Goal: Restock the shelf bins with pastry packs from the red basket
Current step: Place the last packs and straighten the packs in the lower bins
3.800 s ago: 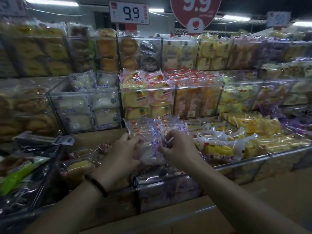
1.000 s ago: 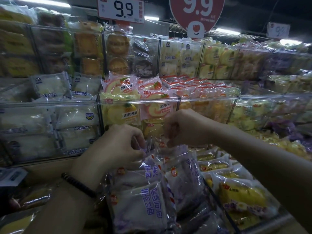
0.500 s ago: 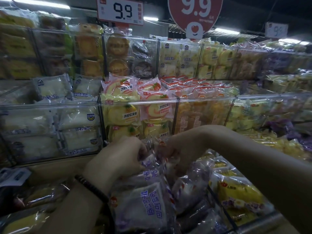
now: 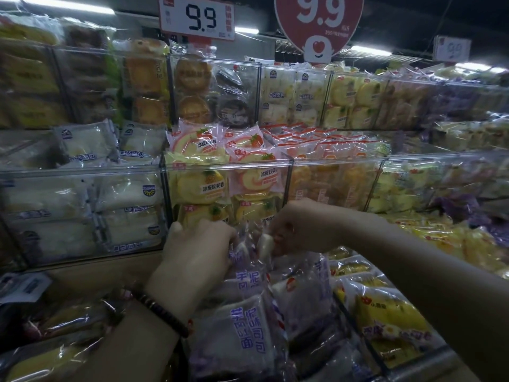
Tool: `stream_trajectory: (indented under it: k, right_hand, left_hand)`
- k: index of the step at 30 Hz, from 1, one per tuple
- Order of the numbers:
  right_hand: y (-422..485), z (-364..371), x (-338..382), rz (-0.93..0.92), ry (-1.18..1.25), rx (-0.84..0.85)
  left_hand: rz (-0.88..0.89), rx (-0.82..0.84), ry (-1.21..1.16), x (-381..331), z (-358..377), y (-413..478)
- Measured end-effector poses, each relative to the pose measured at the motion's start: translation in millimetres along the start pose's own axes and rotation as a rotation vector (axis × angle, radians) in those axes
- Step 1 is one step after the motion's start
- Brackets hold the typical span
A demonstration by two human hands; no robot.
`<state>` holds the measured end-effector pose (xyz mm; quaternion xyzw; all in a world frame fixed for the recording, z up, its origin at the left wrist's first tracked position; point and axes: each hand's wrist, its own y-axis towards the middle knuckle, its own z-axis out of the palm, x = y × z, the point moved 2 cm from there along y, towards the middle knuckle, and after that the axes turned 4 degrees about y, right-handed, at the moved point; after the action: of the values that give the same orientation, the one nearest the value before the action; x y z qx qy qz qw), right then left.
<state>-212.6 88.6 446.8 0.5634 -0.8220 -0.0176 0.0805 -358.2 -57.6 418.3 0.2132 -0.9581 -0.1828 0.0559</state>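
Purple-printed white pastry packs (image 4: 248, 334) are piled in a clear shelf bin at the bottom centre. My left hand (image 4: 195, 252), a dark bead bracelet on its wrist, grips the top edges of these packs from the left. My right hand (image 4: 300, 230) reaches in from the right and pinches the top of a pack (image 4: 265, 246) standing upright between both hands. The red basket is out of view.
Clear acrylic bins (image 4: 225, 164) line the shelves behind, holding yellow and pink roll-cake packs (image 4: 201, 186), white bread packs (image 4: 82, 199) and orange packs. Yellow packs (image 4: 391, 318) fill the bin to the right. Price signs reading 9.9 (image 4: 198, 17) hang above.
Both hands have dropped from in front of the roll-cake bin down to the purple packs' bin and stayed together on the pack tops. The camera moved closer.
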Motion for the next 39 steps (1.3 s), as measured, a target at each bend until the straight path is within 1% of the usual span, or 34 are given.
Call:
stream_trajectory:
  k: [3, 5, 9, 15, 19, 22, 24, 27, 29, 32, 33, 35, 37, 39]
  right_hand:
    - [3.3, -6.6, 4.4, 0.067, -0.047, -0.088]
    - [5.1, -6.5, 8.6, 0.112, -0.106, -0.132]
    - [6.7, 5.7, 11.9, 0.181, -0.254, -0.28]
    - [3.0, 2.5, 29.3, 0.196, -0.442, -0.377]
    - [3.2, 3.7, 34.6, 0.197, -0.453, -0.362]
    - [1.4, 5.4, 35.6, 0.148, -0.437, -0.356]
    - [2.4, 6.5, 36.4, 0.105, -0.421, -0.323]
    - [6.7, 14.5, 35.1, 0.043, -0.384, -0.229]
    - [9.3, 15.6, 28.2, 0.062, -0.297, -0.206]
    - [6.0, 4.7, 11.5, 0.139, -0.079, -0.17]
    - [3.4, 1.8, 5.7, 0.162, -0.069, -0.131]
    - [-1.9, 2.4, 0.8, 0.189, -0.152, -0.063]
    - [-4.2, 10.0, 1.8, 0.191, -0.177, -0.052]
    - [-3.9, 13.1, 4.8, 0.207, -0.214, -0.078]
  left_hand:
    - [-0.033, -0.061, 0.028, -1.8, 0.6, 1.0]
    - [-0.043, -0.061, 0.038, -2.0, 1.5, 1.6]
    - [-0.034, -0.054, 0.051, -0.2, 1.5, 1.4]
    - [-0.029, -0.074, -0.012, -2.9, -5.8, -4.6]
    - [-0.003, -0.083, 0.003, -1.7, -7.6, -6.9]
    - [0.032, -0.098, 0.045, 0.4, -10.3, -7.1]
    - [0.066, -0.07, 0.057, 0.1, -11.4, -7.0]
    - [0.128, 0.0, 0.058, -4.7, -9.4, -8.1]
    - [0.132, 0.002, 0.063, -5.7, -7.3, -7.8]
    - [0.124, -0.007, 0.01, -1.6, -5.5, -5.0]
    - [0.121, -0.009, 0.003, -0.3, -5.1, -4.5]
    - [0.114, -0.001, 0.023, 0.8, -2.7, -4.6]
    - [0.098, -0.002, 0.038, -0.5, -1.3, -4.4]
    - [0.075, -0.036, 0.033, -1.1, -0.9, -2.6]
